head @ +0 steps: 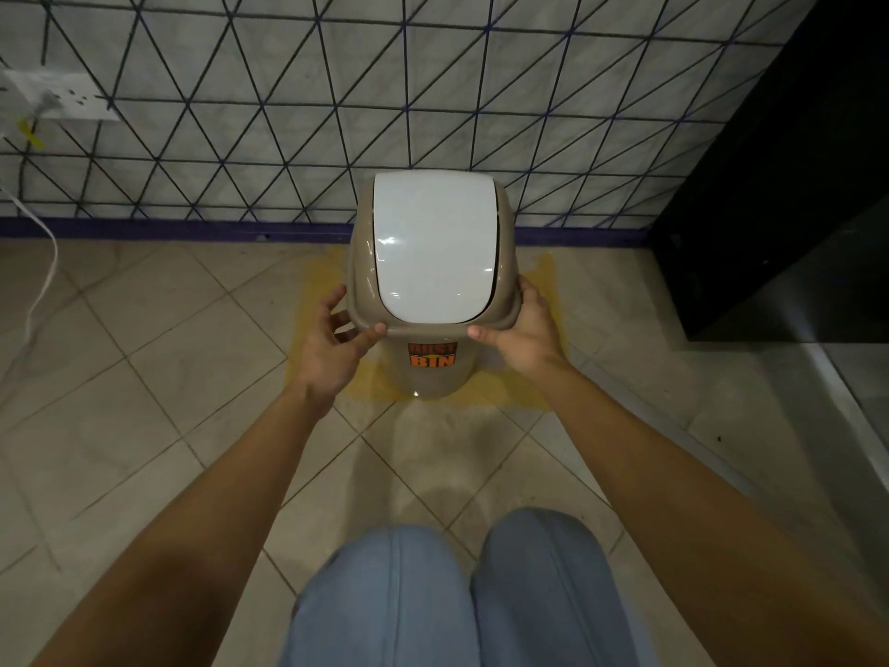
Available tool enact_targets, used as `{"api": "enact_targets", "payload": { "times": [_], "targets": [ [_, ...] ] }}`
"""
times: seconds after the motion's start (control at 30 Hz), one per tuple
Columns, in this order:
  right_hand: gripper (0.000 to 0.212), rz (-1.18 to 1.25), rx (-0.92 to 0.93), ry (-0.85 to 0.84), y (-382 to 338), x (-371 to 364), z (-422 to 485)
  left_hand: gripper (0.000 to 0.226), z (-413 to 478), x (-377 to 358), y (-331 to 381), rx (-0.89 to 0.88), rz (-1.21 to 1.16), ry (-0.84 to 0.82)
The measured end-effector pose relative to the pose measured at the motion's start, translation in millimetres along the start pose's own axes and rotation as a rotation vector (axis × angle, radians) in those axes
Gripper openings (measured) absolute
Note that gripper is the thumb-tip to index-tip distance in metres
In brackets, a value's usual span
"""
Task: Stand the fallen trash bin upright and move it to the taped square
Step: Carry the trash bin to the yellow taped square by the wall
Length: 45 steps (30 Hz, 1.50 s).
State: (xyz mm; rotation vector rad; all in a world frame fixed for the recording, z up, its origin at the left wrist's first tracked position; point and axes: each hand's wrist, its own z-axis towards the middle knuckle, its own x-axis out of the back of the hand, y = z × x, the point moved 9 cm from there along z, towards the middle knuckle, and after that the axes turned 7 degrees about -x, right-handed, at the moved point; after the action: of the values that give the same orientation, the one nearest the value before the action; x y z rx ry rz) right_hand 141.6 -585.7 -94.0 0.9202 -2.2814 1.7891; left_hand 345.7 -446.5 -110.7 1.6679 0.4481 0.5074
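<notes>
Bin: the trash bin [429,373] is already standing upright, white swing lid [435,247] facing up, orange label [432,354] turned toward the near side.
Where it sits: right on the taped square [541,281], yellowish marks showing on the floor left, right and near of its base, just in front of the patterned wall [288,113].
Left hand: left hand [332,339] is at the near-left corner of the lid rim, thumb touching the rim edge, fingers spread loose and half open. Looks more like steadying than a real grip.
Right hand: right hand [527,332] cups the near-right corner, fingers curled onto the rim's side, thumb on the near edge. Light hold, not a tight clamp.
Why both hands: my guess is one on each side keeps the tall, light bin from tipping or twisting while it settles.
Progress: pretty much done I'd say, just letting go is left.
Watch out: pulling off unevenly could nudge it off the marks.
Nearby: dark cabinet [789,185] on the right, well apart.
</notes>
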Motion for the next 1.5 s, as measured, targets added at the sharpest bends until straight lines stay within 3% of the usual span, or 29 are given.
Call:
{"api": "enact_targets", "payload": {
  "times": [0.37, 0.5, 0.7, 1.5],
  "targets": [
    [0.1, -0.024, 0.06, 0.008, -21, 2, 34, 0.077, 48, -1, 7, -0.08, 0.13, 0.004],
    [0.107, -0.082, 0.137, 0.1, -34, 7, 41, 0.078, 64, -2, 20, -0.179, 0.226, 0.012],
    [0.1, -0.116, 0.193, 0.141, -51, 5, 56, 0.083, 85, -18, 49, -0.37, 0.347, -0.009],
    [0.091, -0.095, 0.201, 0.151, -81, 4, 130, 0.085, 173, -33, 62, -0.335, 0.355, -0.066]
  ]
}}
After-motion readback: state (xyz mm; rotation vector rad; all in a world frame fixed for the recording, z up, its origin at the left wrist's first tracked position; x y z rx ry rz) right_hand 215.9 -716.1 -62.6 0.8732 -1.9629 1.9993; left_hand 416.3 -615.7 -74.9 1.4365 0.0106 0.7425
